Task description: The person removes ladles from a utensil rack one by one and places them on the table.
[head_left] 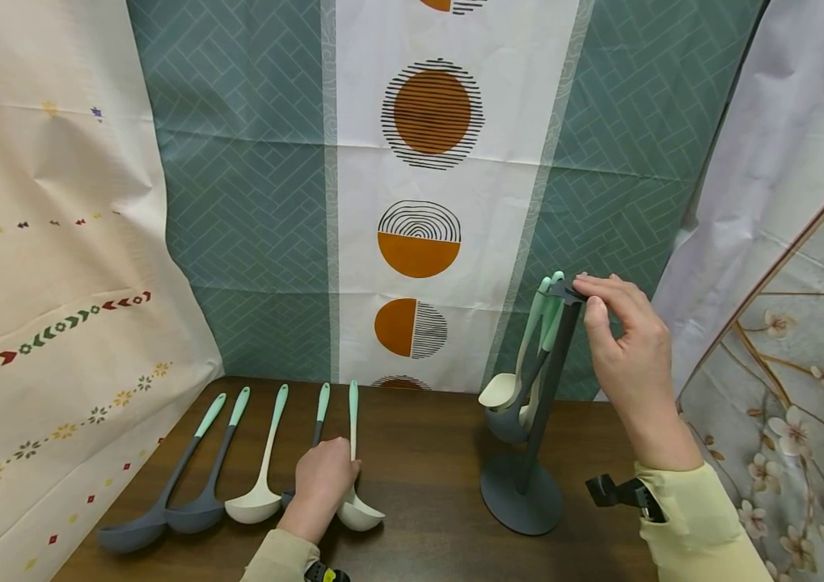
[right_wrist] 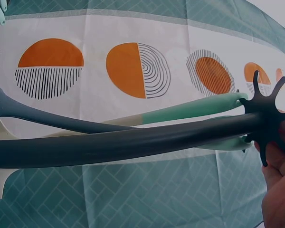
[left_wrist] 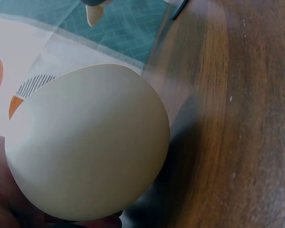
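Note:
My left hand (head_left: 324, 485) grips the handle of a cream ladle (head_left: 361, 516) with a mint-green grip, at the right end of a row of ladles. The underside of its bowl fills much of the left wrist view. Beside it lies a grey ladle (head_left: 321, 408), partly hidden behind that hand. My right hand (head_left: 630, 347) holds the top of a dark grey utensil stand (head_left: 552, 388), fingers and thumb at its hooks (right_wrist: 263, 104). From the stand hang a cream utensil (head_left: 499, 391), a grey ladle (head_left: 506, 424) and another cream utensil, partly hidden.
Further left on the brown wooden table (head_left: 433, 485) lie a cream ladle (head_left: 255, 505) and two grey ladles (head_left: 196, 513), handles pointing away. A patterned curtain (head_left: 251, 202) hangs behind the table, with cloths on both sides. The stand's round base (head_left: 521, 509) rests at the right.

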{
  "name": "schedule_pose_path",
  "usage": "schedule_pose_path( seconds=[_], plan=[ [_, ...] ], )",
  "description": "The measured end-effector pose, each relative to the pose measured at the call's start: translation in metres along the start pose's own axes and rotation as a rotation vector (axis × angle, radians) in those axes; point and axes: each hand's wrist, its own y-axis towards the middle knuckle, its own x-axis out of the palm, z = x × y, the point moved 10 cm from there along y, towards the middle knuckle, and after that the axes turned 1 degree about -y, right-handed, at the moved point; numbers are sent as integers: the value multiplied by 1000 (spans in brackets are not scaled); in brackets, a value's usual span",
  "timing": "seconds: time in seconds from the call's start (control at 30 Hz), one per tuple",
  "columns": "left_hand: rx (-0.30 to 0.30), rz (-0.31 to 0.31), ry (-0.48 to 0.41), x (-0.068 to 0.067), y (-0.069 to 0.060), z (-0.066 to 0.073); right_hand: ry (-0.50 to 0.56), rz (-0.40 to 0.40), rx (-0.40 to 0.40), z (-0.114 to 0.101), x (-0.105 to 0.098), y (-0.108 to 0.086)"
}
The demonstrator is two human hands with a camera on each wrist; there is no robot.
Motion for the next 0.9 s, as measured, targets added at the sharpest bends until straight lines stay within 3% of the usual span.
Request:
schedule_pose_path(
  seconds=[0.9],
  plan=[
    [-53, -77, 46, 4, 0, -5, -1, -12, 6, 2, 1, 1]
  ],
)
